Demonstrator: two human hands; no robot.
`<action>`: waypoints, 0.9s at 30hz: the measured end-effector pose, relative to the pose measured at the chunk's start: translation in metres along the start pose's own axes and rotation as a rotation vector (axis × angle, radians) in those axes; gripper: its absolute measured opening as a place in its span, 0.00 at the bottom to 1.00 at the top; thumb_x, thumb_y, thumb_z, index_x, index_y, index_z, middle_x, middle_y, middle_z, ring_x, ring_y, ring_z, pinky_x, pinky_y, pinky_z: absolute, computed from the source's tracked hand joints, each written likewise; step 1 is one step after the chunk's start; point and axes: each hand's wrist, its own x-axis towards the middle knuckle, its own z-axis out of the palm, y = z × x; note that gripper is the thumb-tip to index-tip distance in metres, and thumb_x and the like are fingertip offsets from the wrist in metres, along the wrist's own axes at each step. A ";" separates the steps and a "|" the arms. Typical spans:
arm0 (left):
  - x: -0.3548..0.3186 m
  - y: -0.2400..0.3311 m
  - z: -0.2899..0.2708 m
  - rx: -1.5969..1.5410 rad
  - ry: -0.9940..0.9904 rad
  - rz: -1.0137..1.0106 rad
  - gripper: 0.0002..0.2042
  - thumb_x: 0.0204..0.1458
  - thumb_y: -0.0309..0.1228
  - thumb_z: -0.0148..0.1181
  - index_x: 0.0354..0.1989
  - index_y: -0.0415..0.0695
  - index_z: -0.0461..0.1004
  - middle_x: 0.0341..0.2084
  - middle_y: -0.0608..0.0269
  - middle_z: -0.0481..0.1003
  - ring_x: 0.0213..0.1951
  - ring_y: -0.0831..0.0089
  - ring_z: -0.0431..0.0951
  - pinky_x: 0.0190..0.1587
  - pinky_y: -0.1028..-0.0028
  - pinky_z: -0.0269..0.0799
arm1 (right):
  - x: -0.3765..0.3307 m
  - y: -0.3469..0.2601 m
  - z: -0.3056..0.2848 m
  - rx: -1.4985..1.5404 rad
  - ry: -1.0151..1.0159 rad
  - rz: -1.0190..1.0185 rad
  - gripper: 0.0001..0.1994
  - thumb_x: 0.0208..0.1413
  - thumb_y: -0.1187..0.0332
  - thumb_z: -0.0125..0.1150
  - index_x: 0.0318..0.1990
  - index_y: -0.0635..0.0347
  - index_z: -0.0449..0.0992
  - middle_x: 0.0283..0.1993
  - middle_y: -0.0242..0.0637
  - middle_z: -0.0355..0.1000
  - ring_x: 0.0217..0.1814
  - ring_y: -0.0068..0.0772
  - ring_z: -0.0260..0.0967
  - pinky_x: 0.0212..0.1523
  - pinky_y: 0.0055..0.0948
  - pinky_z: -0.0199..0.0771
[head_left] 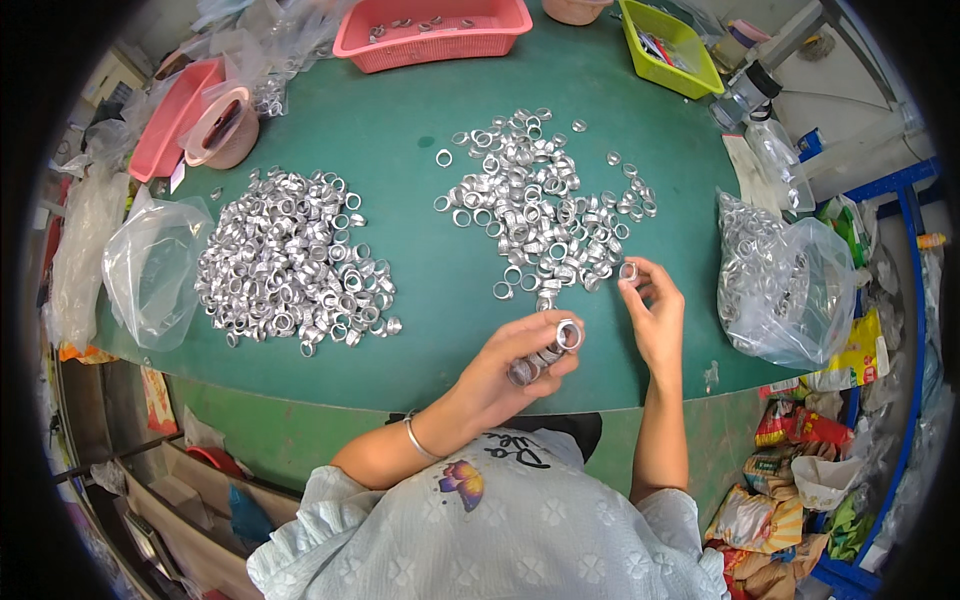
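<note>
Green table (430, 250), landmark for all below. On its left half, a dense heap of metal rings (295, 262); on its right half, a looser spread of rings (545, 205). Clear bag of rings (785, 285) slumps over its right edge; pink basket (435, 28) at its far edge.

Left hand (505, 370) at the near edge, fingers curled around a short stack of rings (545, 352). Right hand (655, 310) just beside it, thumb and forefinger pinching one ring (628, 271).

Risk, as I judge it: the stack is loose and only cupped; a nudge while adding could spill rings off the near edge. Stray rings near the spread crowd the reach.
</note>
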 end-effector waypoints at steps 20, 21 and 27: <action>-0.005 -0.011 0.010 0.685 0.241 0.229 0.10 0.47 0.25 0.61 0.40 0.41 0.76 0.24 0.69 0.71 0.18 0.88 0.63 0.15 0.87 0.54 | -0.060 -0.055 0.016 0.547 -0.041 -0.194 0.18 0.34 0.84 0.67 0.36 0.68 0.71 0.35 0.39 0.70 0.37 0.28 0.66 0.38 0.25 0.66; -0.005 -0.010 0.011 0.703 0.238 0.234 0.10 0.47 0.25 0.61 0.39 0.41 0.76 0.24 0.69 0.72 0.17 0.88 0.63 0.15 0.87 0.54 | -0.061 -0.056 0.016 0.523 -0.032 -0.218 0.18 0.34 0.84 0.68 0.36 0.68 0.71 0.34 0.39 0.70 0.37 0.28 0.66 0.38 0.25 0.67; -0.008 -0.012 0.012 0.800 0.207 0.320 0.09 0.47 0.24 0.61 0.38 0.41 0.77 0.26 0.69 0.72 0.16 0.89 0.61 0.15 0.86 0.53 | -0.062 -0.062 0.015 0.420 0.021 -0.346 0.17 0.32 0.83 0.69 0.35 0.67 0.72 0.33 0.41 0.71 0.35 0.31 0.67 0.35 0.26 0.68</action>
